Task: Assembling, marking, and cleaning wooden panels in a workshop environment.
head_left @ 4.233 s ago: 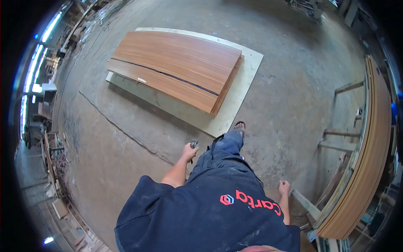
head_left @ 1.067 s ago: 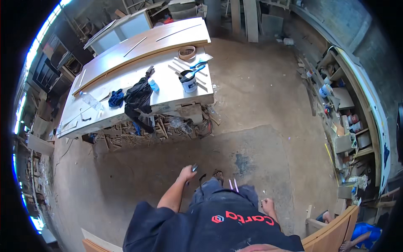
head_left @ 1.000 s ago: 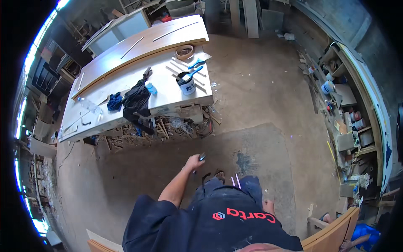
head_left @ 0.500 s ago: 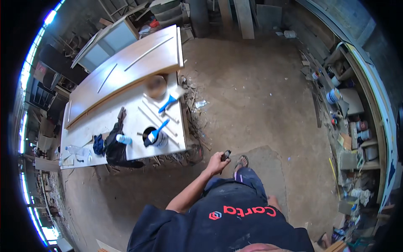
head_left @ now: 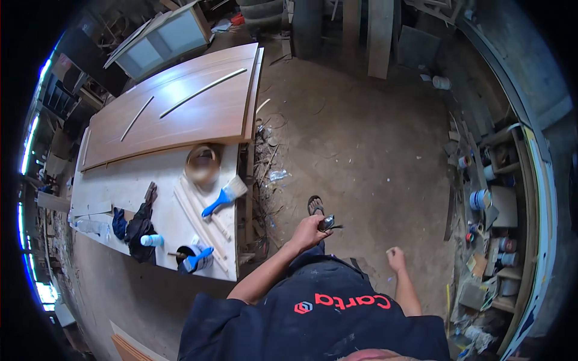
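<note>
My left hand [head_left: 308, 234] is closed around a small dark object [head_left: 327, 223] with a shiny top and a thin black piece sticking out, held in front of my waist; I cannot tell its kind. Out to my right side, my right hand [head_left: 395, 259] hangs over the floor with its fingers curled and nothing visible in them. To the left of my left hand, a blue-handled paintbrush [head_left: 197, 260] lies across a dark open can [head_left: 184, 253] near the worktable's corner. Another wide blue-handled brush [head_left: 226, 195] rests on pale wood strips [head_left: 201, 219].
Large wooden panels [head_left: 180, 102] with two thin strips on top cover the far part of the white worktable [head_left: 162, 171]. A tape roll [head_left: 203, 164], a dark cloth [head_left: 142, 228] and a light-blue bottle [head_left: 152, 240] sit nearer. Cluttered shelves [head_left: 512, 240] line the right; scraps litter the floor beside the table.
I have stepped forward, so the worktable has moved left and down in view. My right hand has swung out from beside my body. My left hand keeps hold of the dark object.
</note>
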Tool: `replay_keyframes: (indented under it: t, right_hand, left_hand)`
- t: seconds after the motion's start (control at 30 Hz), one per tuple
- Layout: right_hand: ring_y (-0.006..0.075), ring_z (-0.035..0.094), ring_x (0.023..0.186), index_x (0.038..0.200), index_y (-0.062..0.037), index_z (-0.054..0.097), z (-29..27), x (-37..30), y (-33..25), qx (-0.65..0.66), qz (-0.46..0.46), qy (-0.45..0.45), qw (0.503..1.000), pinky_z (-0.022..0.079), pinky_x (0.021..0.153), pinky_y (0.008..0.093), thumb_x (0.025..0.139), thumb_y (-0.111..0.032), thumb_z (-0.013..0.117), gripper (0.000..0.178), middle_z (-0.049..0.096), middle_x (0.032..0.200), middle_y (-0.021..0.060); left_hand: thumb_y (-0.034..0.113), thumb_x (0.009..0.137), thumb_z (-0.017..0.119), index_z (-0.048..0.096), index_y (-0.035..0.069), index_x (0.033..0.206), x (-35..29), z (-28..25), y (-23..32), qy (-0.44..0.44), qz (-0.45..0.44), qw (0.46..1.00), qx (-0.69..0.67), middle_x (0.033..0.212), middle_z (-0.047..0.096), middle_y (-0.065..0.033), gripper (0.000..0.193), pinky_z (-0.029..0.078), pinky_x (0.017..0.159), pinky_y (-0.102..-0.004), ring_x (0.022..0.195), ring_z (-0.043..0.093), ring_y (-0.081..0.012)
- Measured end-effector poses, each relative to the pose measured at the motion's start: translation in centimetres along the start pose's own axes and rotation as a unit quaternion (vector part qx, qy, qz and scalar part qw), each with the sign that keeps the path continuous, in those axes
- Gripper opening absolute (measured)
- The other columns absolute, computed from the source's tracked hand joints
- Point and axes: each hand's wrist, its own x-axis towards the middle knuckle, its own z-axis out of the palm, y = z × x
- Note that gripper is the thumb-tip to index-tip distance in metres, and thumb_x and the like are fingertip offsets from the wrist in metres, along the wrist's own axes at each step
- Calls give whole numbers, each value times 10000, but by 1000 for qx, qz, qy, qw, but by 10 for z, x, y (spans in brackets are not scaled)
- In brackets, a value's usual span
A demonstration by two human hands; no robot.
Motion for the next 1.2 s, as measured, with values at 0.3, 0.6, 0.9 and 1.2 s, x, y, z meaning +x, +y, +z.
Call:
replay_keyframes:
  t: [0.3, 0.6, 0.9, 1.2]
  right_hand:
    - [350, 658, 755, 934, 20, 712, 33, 92, -36, -66, 35, -208, 975, 545, 726, 438, 889, -181, 639, 219, 729, 863, 183]
    - [311, 687, 770, 977, -7, 747, 11, 343, -117, -115, -52, -248, 960, 551, 728, 424, 904, -182, 647, 214, 751, 887, 161]
    - [350, 702, 786, 967, 8, 738, -71, 673, -274, -107, -151, -241, 953, 561, 742, 423, 897, -215, 684, 240, 754, 892, 169]
    - [349, 727, 875, 1034, 17, 742, -103, 936, -437, -187, -140, -244, 941, 573, 795, 421, 911, -242, 667, 297, 769, 982, 179]
  left_hand:
    - [302, 826, 784, 621, 21, 880, 214, -86, 36, -38, 16, 998, 55, 813, 644, -140, 329, 484, 651, -412, 698, 598, -330]
    - [324, 885, 701, 678, 2, 931, 386, -148, 20, 78, -184, 977, -78, 738, 650, -105, 326, 459, 596, -352, 606, 548, -231]
    - [134, 971, 578, 688, 37, 986, 532, -214, 37, 183, -141, 934, -272, 882, 697, -65, 147, 470, 707, -256, 791, 610, -134]
    - [-7, 992, 455, 630, 59, 1180, 613, -327, 76, 357, 58, 639, -679, 1019, 683, -112, 264, 495, 1098, -437, 1112, 677, -334]
